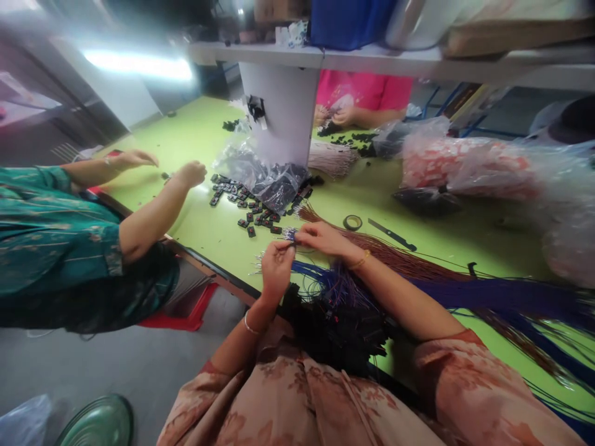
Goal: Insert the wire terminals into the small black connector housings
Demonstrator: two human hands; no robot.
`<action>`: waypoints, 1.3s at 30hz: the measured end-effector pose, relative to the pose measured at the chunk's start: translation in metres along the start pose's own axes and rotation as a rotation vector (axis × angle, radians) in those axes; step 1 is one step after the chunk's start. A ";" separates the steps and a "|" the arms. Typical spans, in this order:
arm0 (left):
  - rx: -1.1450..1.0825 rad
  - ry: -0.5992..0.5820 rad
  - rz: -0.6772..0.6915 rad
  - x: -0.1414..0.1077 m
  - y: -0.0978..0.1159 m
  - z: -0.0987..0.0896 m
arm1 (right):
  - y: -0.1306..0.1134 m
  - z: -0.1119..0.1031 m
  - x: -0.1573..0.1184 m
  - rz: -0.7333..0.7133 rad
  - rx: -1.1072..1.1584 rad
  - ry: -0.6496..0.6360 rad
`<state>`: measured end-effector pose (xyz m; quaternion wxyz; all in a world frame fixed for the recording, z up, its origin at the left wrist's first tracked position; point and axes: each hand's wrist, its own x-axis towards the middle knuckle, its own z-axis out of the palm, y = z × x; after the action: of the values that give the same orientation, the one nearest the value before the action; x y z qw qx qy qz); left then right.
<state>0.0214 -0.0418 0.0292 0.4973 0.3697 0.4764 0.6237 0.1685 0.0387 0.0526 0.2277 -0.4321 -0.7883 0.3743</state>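
Lamp [139, 65] glare, top L; edges blurry (v. warped)

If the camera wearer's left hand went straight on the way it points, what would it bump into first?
The left hand would probably meet the right hand first, since the two are close together beside the pale wire ends. Depth is unclear, so it might slip just beneath.

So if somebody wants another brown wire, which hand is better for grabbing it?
Probably the right hand. It's next to the brown wires, and its forearm lies alongside them. The left hand is farther away, on the other side of the right hand.
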 end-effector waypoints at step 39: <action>0.003 -0.072 -0.125 0.079 0.011 -0.083 | -0.026 0.041 -0.007 -0.076 -0.138 0.004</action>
<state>-0.0773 0.0153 0.0165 0.5515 0.3621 0.4814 0.5771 0.1309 0.0081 0.0473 0.2128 -0.4171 -0.8277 0.3092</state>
